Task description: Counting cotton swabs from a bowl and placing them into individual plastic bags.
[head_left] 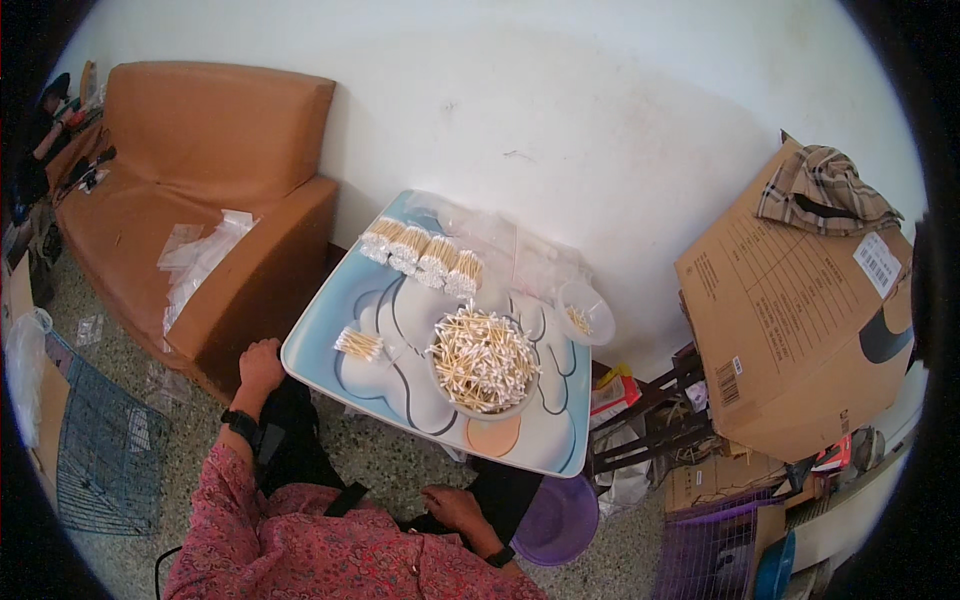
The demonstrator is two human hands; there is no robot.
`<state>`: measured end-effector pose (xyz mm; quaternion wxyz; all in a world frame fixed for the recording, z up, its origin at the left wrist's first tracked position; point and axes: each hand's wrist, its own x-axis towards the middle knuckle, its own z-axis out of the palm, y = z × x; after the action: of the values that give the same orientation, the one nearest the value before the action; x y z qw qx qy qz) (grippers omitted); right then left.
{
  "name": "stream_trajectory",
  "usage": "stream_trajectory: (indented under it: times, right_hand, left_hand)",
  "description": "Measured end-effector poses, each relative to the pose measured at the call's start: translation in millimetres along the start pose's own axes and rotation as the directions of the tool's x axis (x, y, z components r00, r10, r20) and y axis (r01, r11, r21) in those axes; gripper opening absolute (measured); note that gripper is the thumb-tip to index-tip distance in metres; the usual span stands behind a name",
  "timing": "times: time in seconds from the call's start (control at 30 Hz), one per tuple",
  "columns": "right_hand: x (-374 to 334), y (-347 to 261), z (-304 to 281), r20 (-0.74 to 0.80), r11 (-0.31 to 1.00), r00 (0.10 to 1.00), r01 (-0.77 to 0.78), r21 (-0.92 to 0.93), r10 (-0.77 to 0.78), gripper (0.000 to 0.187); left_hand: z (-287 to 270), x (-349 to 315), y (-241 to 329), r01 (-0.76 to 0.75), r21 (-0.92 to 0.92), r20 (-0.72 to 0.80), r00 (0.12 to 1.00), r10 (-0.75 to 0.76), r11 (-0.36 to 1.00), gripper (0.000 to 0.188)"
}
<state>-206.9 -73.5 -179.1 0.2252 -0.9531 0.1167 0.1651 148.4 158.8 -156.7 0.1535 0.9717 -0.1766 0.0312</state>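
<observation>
My left hand (262, 366) rests by the left corner of a low table (330, 300), fingers curled in, with nothing visible in it. In my lap lies my right hand (456, 508), loosely closed and apparently holding nothing. A bowl (512, 411) heaped with loose cotton swabs (483, 360) stands on the table, beyond my right hand. Left of it is a small bundle of cotton swabs (359, 345). Several packed bundles of cotton swabs (423, 255) are lined up along the far left edge. A translucent tub (597, 318) with a few swabs leans at the far right.
Clear plastic bags (500, 235) lie along the table's wall side. A brown sofa (210, 140) stands left, with more clear bags (208, 262) on it. To the right are a large cardboard box (800, 290) and a purple basin (560, 522). A wire rack (105, 450) is lower left.
</observation>
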Motion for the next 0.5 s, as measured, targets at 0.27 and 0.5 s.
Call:
stream_trajectory:
  times: [0.27,0.5]
  right_hand:
    - [0.5,1.3,1.9,0.013,1.0,1.0,-0.007,-0.014,0.007,0.031]
    - [-1.9,-3.3,-0.4,0.014,1.0,1.0,-0.007,-0.013,0.007,0.03]
  left_hand:
    - [-6.9,-1.9,3.8,0.014,0.011,0.026,1.0,-0.014,1.0,0.022]
    - [-2.4,-2.9,-0.9,0.009,0.026,0.012,1.0,-0.009,1.0,0.021]
